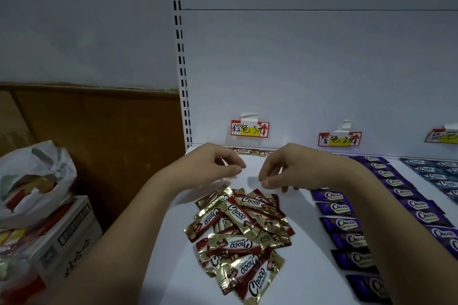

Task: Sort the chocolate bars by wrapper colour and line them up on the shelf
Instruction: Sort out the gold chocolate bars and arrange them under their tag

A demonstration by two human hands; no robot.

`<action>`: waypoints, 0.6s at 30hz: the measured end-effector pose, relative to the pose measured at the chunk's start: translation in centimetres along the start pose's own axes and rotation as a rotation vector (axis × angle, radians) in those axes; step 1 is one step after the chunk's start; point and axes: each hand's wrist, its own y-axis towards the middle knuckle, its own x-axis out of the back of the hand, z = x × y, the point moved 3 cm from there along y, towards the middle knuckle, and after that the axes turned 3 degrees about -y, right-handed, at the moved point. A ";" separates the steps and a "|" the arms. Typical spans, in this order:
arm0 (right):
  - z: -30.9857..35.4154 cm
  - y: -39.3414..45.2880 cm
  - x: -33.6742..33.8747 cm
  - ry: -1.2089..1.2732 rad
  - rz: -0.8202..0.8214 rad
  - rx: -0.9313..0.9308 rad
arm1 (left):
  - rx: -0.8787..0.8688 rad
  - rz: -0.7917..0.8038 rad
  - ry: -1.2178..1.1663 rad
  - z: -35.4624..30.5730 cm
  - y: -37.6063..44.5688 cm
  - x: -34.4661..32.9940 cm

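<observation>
A: Red-and-gold Choco bars (239, 233) heaped loose on the white shelf (304, 280), just below both sets of fingers, overlapping every which way. Two more already lined at the back (252, 151), beyond the fingertips, under the brown-price label (249, 129).

B: Hands?

A: Left hand (213, 164) and right hand (285, 168) hovering side by side above the far edge of the heap. Fingers loosely curled, thumb near forefinger on each, holding nothing visible. Not touching any bar.

B: Handling?

A: Probably light, flat, small. Foil wrappers glossy, likely slippery against each other; crimped ends stiff enough to pinch. Contents likely rigid but snappable, so no bending.

B: Where to take hold?

A: Best guess: pinch a topmost bar by its long edges or a crimped end, nearest the fingertips. Lift clear, not drag, or the neighbours slide along.

B: To the right of the fingers?

A: Purple Choco bars (343, 224) in tidy columns, blue ones (436, 176) further right.
</observation>
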 end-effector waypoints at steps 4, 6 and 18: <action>0.4 0.0 -0.6 -0.005 0.083 0.024 | -0.029 0.135 -0.041 -1.2 -0.6 -0.1; 0.3 0.1 -0.7 -0.032 0.085 0.018 | -0.008 0.208 -0.012 -1.4 -0.7 -0.5; -1.0 0.6 -1.2 -0.080 0.077 -0.058 | 0.047 -0.060 -0.306 -1.1 -0.5 0.2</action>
